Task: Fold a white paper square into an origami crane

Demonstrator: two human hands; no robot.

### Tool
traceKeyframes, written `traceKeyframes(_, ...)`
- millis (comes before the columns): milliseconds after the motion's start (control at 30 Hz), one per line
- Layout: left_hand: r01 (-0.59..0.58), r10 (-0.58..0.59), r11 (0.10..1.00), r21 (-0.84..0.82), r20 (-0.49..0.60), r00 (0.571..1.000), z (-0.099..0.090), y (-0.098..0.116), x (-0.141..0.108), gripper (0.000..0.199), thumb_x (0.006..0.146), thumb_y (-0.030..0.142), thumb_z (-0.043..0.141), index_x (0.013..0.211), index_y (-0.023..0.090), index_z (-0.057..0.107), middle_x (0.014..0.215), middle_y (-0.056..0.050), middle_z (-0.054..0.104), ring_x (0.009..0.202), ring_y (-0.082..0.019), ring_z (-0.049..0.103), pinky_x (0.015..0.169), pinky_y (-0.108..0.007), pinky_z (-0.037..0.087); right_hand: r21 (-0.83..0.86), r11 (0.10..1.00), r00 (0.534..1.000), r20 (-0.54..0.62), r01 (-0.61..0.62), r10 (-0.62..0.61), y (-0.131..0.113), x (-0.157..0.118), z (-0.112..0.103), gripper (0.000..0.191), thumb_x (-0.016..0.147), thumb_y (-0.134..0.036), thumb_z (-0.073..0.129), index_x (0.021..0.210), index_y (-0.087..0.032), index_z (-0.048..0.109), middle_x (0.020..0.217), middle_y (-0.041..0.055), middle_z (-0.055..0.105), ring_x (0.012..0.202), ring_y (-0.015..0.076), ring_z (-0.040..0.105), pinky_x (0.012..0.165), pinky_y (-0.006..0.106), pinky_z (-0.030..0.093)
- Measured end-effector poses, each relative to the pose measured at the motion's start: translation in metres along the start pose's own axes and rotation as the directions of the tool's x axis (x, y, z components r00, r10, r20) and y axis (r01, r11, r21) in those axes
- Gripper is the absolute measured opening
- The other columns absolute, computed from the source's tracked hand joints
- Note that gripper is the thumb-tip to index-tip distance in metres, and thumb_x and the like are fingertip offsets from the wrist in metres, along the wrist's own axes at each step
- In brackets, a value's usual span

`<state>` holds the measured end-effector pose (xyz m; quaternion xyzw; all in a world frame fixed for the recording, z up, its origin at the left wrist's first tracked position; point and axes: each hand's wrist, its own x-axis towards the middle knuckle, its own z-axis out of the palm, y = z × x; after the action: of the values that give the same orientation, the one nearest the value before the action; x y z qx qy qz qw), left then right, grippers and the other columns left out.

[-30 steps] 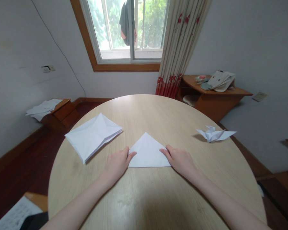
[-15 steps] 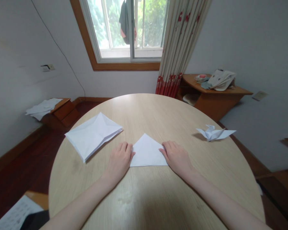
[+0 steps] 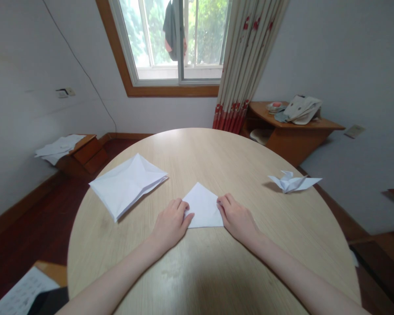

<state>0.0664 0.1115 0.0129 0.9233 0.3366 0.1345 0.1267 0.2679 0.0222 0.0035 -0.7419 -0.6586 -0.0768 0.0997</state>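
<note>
A folded white paper [image 3: 202, 208] lies flat on the round wooden table [image 3: 210, 153], its pointed corner facing away from me and its straight edge towards me. My left hand [image 3: 171, 221] grips the paper's left side, with the thumb on top near the lower corner. On the right side my right hand [image 3: 238, 217] has its thumb and fingers closed on the paper's edge. Both palms rest low by the tabletop. What the fingertips do under the paper is hidden.
A larger folded white paper [image 3: 128, 183] lies left of my hands. A white paper crane [image 3: 290, 182] stands near the table's right edge. Beyond the table are a wooden cabinet [image 3: 292, 144] with a cloth bag, a curtain [image 3: 246, 65] and a window.
Both hands have shifted inward over the sides of the small paper, covering more of it. The left thumb now reaches further onto it. The other papers stay in place.
</note>
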Motion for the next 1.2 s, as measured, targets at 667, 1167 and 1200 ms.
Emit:
traceKeyframes(667,0.209,-0.209,0.976,-0.060,-0.001,0.978,0.002,0.022,-0.001,0.039,0.076,0.043,0.068,0.099,0.017,0.052,0.103,-0.007,0.055,0.101,-0.028,0.050,0.087,-0.041,0.039,0.480,0.853,0.963,0.255,-0.203,0.085,-0.026,-0.003,-0.013,0.011,0.080,-0.027,0.066,0.072,-0.020,0.063,0.095,0.0037,0.055,0.100,0.0234,0.049,0.089,0.042,0.030)
traceKeyframes(1167,0.292,-0.272,0.950,-0.112,0.170,0.947,-0.009,0.020,0.008,0.038,0.072,0.041,0.071,0.097,0.021,0.051,0.107,-0.007,0.055,0.107,-0.028,0.048,0.092,-0.042,0.034,0.491,0.801,0.903,0.407,-0.342,0.136,-0.028,0.007,-0.018,0.015,0.069,-0.020,0.069,0.057,-0.019,0.061,0.096,0.0023,0.056,0.104,0.0233,0.046,0.089,0.039,0.025)
traceKeyframes(1200,0.295,-0.271,0.949,-0.114,0.187,0.944,-0.011,0.020,0.009,0.037,0.072,0.040,0.071,0.097,0.021,0.052,0.107,-0.007,0.055,0.107,-0.029,0.048,0.092,-0.042,0.034,0.490,0.801,0.901,0.413,-0.344,0.134,-0.028,0.008,-0.019,0.015,0.069,-0.019,0.069,0.056,-0.018,0.060,0.097,0.0025,0.056,0.104,0.0235,0.046,0.089,0.039,0.025)
